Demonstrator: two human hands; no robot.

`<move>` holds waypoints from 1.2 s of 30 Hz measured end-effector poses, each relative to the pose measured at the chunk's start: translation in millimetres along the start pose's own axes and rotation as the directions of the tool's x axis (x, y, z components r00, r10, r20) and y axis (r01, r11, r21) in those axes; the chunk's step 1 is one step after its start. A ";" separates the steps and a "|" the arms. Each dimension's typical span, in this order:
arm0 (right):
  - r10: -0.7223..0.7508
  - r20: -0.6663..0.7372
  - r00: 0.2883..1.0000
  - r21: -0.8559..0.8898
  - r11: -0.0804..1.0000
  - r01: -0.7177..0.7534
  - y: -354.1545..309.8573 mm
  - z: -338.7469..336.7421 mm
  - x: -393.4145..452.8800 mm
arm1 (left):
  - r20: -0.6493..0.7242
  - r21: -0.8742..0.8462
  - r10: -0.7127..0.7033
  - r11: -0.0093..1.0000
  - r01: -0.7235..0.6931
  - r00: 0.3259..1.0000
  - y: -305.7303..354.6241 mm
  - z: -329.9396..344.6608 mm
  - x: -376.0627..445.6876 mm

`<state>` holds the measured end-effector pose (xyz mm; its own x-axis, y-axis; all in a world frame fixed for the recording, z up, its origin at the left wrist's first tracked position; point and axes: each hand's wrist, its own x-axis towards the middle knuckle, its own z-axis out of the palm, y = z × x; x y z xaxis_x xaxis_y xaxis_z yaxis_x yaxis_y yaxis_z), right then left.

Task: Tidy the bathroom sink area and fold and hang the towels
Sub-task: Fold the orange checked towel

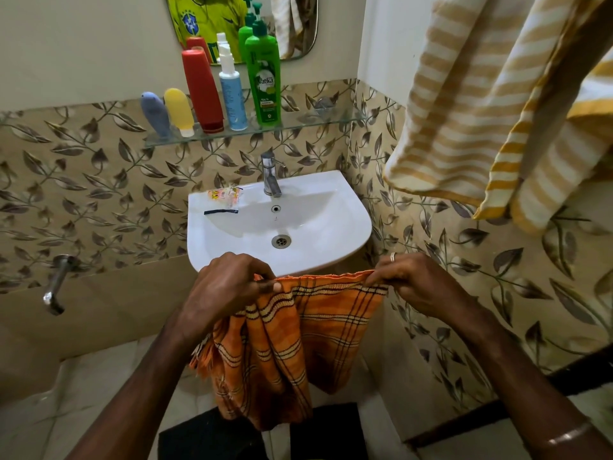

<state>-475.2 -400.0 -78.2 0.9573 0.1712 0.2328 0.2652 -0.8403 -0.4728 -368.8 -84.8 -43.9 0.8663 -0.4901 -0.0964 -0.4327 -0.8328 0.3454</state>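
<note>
Person's body as seen from the head camera. Two bare forearms enter from the lower edge of the frame, with no sleeves visible. The left hand (229, 287), at centre, wears nothing. The right hand (421, 283), right of centre, carries a pale metallic ring (393, 256) on one finger. A thin silver-coloured bangle (569, 438) circles the right forearm at lower right.

We are holding a towel (298, 330) before the sink (331, 234); bottles (229, 91) are standing on the shelf (318, 119) behind it.
</note>
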 end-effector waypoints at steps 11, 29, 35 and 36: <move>0.243 0.422 0.873 0.057 0.954 -0.293 -23.9 7.7 -0.6 | -0.316 -0.133 -0.217 0.974 0.184 0.923 -2.8 14.0 20.5; 0.018 0.142 0.990 0.578 0.810 -0.097 -74.6 42.8 30.9 | 0.155 -0.902 -0.063 0.399 0.168 0.986 41.1 13.4 -7.4; 0.072 0.077 0.994 0.640 0.761 -0.105 -72.9 50.5 33.9 | 0.205 -0.904 -0.063 0.370 0.213 0.977 29.0 6.0 -20.2; 0.086 0.052 0.995 0.639 0.763 -0.099 -70.5 52.1 33.9 | 0.197 -0.902 -0.091 0.373 0.217 0.976 25.3 6.3 -21.8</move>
<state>-455.5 -308.2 -81.2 0.9812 0.1251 0.1470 0.1808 -0.3289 -0.9269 -400.2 -96.8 -39.0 0.8360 -0.4533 -0.3092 0.2516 -0.1840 0.9502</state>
